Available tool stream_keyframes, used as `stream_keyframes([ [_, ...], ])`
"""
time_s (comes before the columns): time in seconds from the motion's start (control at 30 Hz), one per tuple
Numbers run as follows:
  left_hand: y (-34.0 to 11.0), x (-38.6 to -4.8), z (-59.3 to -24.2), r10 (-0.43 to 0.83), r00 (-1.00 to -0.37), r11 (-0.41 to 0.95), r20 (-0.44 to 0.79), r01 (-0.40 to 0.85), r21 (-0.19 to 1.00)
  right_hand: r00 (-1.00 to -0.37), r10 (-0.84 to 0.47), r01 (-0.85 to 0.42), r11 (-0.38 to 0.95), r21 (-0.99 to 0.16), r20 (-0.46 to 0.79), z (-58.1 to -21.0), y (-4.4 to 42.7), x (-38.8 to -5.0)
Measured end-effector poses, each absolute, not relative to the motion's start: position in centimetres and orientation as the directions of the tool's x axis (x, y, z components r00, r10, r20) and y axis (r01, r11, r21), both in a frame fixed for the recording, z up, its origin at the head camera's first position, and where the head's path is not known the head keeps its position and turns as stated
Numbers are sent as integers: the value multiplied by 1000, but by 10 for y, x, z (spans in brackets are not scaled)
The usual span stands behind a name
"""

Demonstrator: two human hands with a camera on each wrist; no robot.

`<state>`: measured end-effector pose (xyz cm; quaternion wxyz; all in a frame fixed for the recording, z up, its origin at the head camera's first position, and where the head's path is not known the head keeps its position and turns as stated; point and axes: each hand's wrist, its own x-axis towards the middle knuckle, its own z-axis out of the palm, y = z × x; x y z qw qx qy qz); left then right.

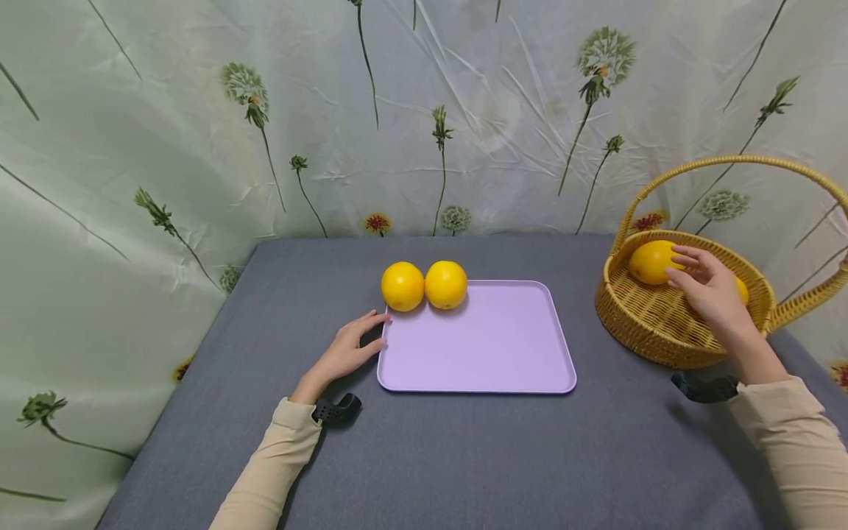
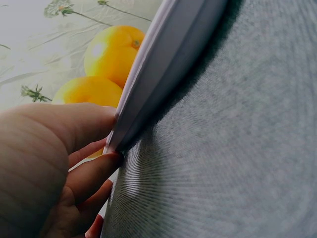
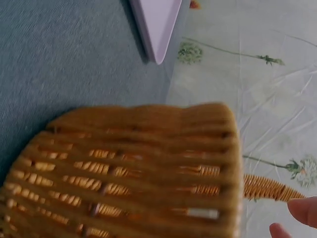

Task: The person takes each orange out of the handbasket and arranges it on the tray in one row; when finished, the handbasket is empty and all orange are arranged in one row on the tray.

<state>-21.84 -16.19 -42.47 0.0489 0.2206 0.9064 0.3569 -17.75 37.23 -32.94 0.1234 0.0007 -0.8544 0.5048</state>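
Observation:
Two round orange-yellow fruits, one (image 1: 402, 286) beside the other (image 1: 446, 285), sit at the back left corner of a lilac tray (image 1: 477, 346). My left hand (image 1: 347, 346) touches the tray's left edge; in the left wrist view its thumb and fingers (image 2: 89, 178) lie at the rim (image 2: 143, 84). Over the wicker basket (image 1: 652, 342) at the right is my right hand (image 1: 715, 294), its fingertips near a yellow fruit (image 1: 651, 262) inside; contact cannot be told. Another fruit (image 1: 742, 290) is partly hidden behind that hand. The right wrist view shows the basket's side (image 3: 124, 173) and only fingertips.
The basket's tall handle (image 1: 729, 159) arches above it. A grey cloth (image 1: 497, 456) covers the table, and a pale curtain (image 1: 397, 177) printed with flowers hangs behind. Dark bands circle both wrists.

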Motion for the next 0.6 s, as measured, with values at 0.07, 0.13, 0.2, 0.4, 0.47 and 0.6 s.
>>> stream_keyframes([
  [0.07,-162,-218,-425,435,-898,646,71,366,670,-967,153,-95,523,-847,202,-330,375,-177],
  [0.13,-162,-218,-425,436,-897,643,75,369,671,-963,181,-66,556,-829,198,-330,378,-177],
  [0.2,-162,-218,-425,437,-896,639,81,373,673,-961,204,-34,580,-814,185,-331,381,-177],
  [0.4,-162,-219,-426,440,-893,635,92,382,672,-951,269,37,590,-807,153,-333,387,-179],
  [0.47,-162,-219,-426,442,-892,633,98,387,670,-947,286,44,572,-819,148,-334,389,-179],
  [0.6,-162,-219,-425,446,-889,631,104,395,667,-934,325,64,557,-828,146,-334,392,-178],
])
